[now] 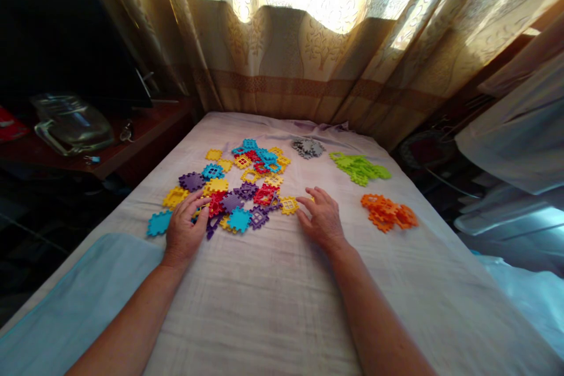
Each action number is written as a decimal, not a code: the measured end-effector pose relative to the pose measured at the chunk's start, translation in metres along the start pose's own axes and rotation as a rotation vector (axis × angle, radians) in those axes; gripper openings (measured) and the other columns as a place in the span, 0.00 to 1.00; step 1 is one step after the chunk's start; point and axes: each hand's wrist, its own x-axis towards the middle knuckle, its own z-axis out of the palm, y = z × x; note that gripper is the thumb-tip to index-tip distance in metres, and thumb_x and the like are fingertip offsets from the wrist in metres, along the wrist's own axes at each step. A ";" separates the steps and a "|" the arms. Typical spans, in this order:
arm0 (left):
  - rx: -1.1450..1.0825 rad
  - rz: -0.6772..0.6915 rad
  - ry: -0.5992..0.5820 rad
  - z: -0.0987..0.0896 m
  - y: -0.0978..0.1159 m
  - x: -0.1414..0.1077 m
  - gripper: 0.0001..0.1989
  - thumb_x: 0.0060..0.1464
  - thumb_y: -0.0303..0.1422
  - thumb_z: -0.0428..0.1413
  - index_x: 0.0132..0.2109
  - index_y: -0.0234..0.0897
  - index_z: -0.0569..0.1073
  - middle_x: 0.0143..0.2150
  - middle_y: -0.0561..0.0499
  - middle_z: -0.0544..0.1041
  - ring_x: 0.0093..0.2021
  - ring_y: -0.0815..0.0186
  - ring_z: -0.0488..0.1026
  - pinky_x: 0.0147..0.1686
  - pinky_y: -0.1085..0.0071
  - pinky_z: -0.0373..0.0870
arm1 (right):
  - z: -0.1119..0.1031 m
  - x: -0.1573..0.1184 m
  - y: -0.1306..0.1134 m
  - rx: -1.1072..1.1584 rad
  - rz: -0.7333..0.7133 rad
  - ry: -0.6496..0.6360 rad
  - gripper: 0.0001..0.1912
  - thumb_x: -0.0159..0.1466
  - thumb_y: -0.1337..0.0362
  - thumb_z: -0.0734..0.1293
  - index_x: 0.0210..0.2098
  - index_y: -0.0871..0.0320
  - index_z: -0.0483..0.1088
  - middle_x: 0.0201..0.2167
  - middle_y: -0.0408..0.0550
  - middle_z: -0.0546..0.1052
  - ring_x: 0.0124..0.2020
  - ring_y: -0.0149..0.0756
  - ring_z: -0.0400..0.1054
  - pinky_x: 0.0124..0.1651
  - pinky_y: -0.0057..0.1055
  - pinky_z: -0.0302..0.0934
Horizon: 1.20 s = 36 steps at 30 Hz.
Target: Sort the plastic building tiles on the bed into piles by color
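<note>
A mixed pile of notched plastic building tiles lies spread on the cloth-covered table. My left hand [185, 229] rests at the pile's left edge with its fingers apart and slightly bent, over yellow and red tiles. Beside it are a flat blue tile [158, 223], a yellow tile [175, 197] and a purple tile [192, 181]. My right hand [322, 218] is at the pile's right side, fingers spread, thumb and fingertips at the edge of a yellow window tile [289, 205]. Whether they pinch it is unclear. A bit of yellow shows beneath that hand.
Grey tiles [307, 147], green tiles [360, 168] and orange tiles [388, 212] lie in separate heaps at the back and right. A light blue cloth [83, 288] covers the table's left front. A glass jug [73, 124] stands on a side cabinet. Curtains [282, 59] hang behind.
</note>
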 end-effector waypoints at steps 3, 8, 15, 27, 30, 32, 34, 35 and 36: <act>-0.001 0.004 0.000 0.000 0.000 0.000 0.16 0.61 0.41 0.50 0.45 0.38 0.78 0.55 0.41 0.77 0.57 0.56 0.73 0.60 0.52 0.67 | 0.002 -0.002 -0.014 -0.003 -0.070 -0.092 0.16 0.62 0.60 0.67 0.49 0.52 0.76 0.60 0.55 0.71 0.65 0.52 0.56 0.62 0.50 0.52; -0.005 0.002 0.009 0.000 0.001 0.000 0.15 0.61 0.41 0.51 0.45 0.38 0.78 0.54 0.42 0.77 0.56 0.56 0.73 0.60 0.53 0.67 | 0.003 -0.003 -0.017 0.011 -0.086 -0.166 0.13 0.62 0.60 0.68 0.45 0.54 0.76 0.59 0.55 0.72 0.64 0.53 0.57 0.62 0.51 0.54; -0.013 -0.006 0.002 0.001 0.000 0.000 0.15 0.61 0.41 0.50 0.45 0.39 0.78 0.54 0.42 0.77 0.56 0.56 0.73 0.60 0.52 0.67 | 0.002 0.000 -0.008 0.058 -0.208 -0.195 0.05 0.62 0.62 0.69 0.38 0.55 0.74 0.54 0.53 0.75 0.62 0.48 0.61 0.62 0.47 0.56; -0.006 -0.009 -0.013 -0.001 0.001 0.001 0.15 0.60 0.41 0.50 0.45 0.40 0.78 0.54 0.44 0.77 0.56 0.57 0.73 0.60 0.54 0.67 | -0.016 0.009 0.009 0.056 -0.130 -0.073 0.13 0.69 0.63 0.60 0.38 0.55 0.76 0.38 0.50 0.81 0.43 0.39 0.73 0.51 0.35 0.57; -0.008 -0.013 -0.019 -0.001 0.003 0.001 0.15 0.61 0.42 0.50 0.45 0.40 0.78 0.55 0.44 0.77 0.57 0.57 0.72 0.61 0.54 0.66 | -0.015 0.008 0.017 0.006 0.057 0.017 0.15 0.69 0.62 0.58 0.39 0.56 0.77 0.37 0.52 0.81 0.41 0.39 0.72 0.49 0.34 0.56; -0.008 -0.013 -0.025 -0.001 0.003 0.001 0.15 0.61 0.41 0.50 0.45 0.40 0.78 0.55 0.43 0.77 0.57 0.57 0.72 0.61 0.53 0.66 | -0.013 0.007 0.021 -0.020 0.173 0.053 0.16 0.69 0.61 0.58 0.40 0.57 0.77 0.37 0.53 0.81 0.40 0.40 0.72 0.47 0.35 0.56; -0.007 -0.018 -0.026 -0.001 0.001 0.000 0.15 0.61 0.41 0.50 0.45 0.40 0.78 0.55 0.43 0.77 0.57 0.57 0.72 0.61 0.53 0.66 | -0.012 0.005 0.025 -0.039 0.268 0.073 0.17 0.68 0.60 0.58 0.40 0.57 0.78 0.36 0.54 0.81 0.40 0.42 0.71 0.46 0.36 0.56; -0.006 -0.021 -0.024 -0.001 0.001 0.000 0.14 0.61 0.40 0.50 0.45 0.40 0.78 0.55 0.44 0.77 0.57 0.56 0.72 0.61 0.53 0.66 | -0.011 0.005 0.027 -0.045 0.303 0.080 0.17 0.68 0.60 0.58 0.39 0.57 0.78 0.36 0.54 0.80 0.40 0.43 0.71 0.46 0.37 0.55; -0.005 -0.023 -0.020 0.000 0.000 0.000 0.14 0.61 0.40 0.51 0.45 0.40 0.78 0.55 0.44 0.77 0.57 0.56 0.72 0.61 0.53 0.66 | -0.010 0.004 0.029 -0.048 0.329 0.087 0.17 0.68 0.60 0.58 0.38 0.57 0.78 0.35 0.55 0.80 0.40 0.44 0.70 0.46 0.38 0.56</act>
